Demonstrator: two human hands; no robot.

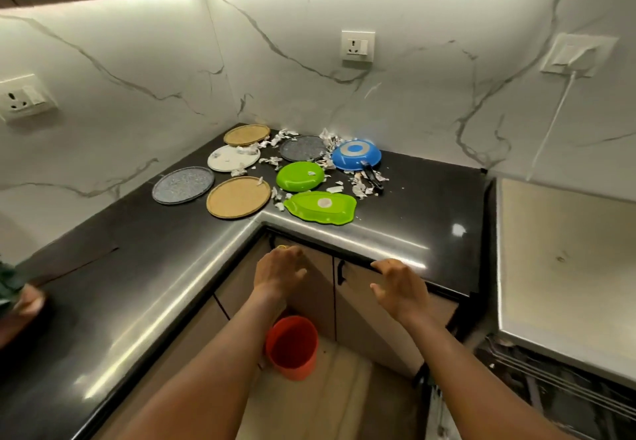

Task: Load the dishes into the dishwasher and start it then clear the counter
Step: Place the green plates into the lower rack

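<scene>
Several dishes lie in the corner of the black counter (413,195): a grey plate (183,185), a tan plate (238,196), a white plate (233,158), a second tan plate (246,134), a dark grey plate (302,148), a round green dish (300,176), a leaf-shaped green dish (320,206) and an upturned blue pan (356,154). Torn paper scraps (361,189) are scattered among them. My left hand (278,271) and my right hand (399,284) hover below the counter's front edge, fingers relaxed, holding nothing.
An orange bucket (292,346) stands on the floor under my left forearm. The open dishwasher's rack (557,384) shows at the lower right, below a pale worktop (568,260). Another person's hand (31,302) rests at the left edge. Wall sockets sit above the counter.
</scene>
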